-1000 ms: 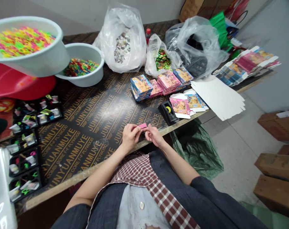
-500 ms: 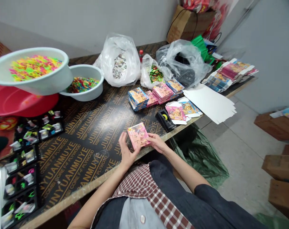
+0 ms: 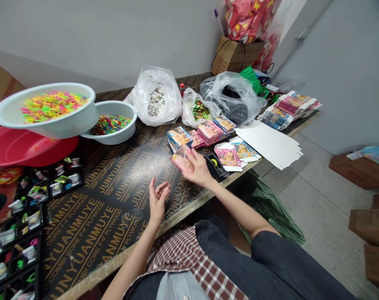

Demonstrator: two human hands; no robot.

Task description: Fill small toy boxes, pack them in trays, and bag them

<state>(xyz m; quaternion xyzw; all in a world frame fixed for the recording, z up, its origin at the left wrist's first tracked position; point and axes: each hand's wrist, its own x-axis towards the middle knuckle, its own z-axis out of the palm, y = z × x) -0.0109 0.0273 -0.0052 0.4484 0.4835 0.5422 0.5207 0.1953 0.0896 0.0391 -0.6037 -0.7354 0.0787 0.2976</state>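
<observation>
My right hand (image 3: 199, 170) grips a small pink printed box (image 3: 182, 159), blurred by motion, just in front of the stacked boxes. Those stacks hold blue boxes (image 3: 178, 136) on the left, pink boxes (image 3: 210, 130) in the middle and more blue ones (image 3: 224, 123) behind. My left hand (image 3: 158, 199) hovers over the dark plywood table (image 3: 114, 204) with its fingers apart and nothing in it. Beside my right hand stands a black tape dispenser (image 3: 217, 166) with a yellow core. Flattened pink cartons (image 3: 228, 156) lie to its right.
Basins of small colourful plastic pieces, a pale one (image 3: 92, 116) and a smaller one (image 3: 122, 134), stand at left above a red basin (image 3: 30, 152). Black trays (image 3: 41, 225) sit front left. Plastic bags (image 3: 139, 98) line the back; white card sheets (image 3: 272, 143) lie right.
My left hand has let go of the pink box and drawn back to the left. My right hand has carried the box up and away from me, towards the stacks. The view has shifted slightly.
</observation>
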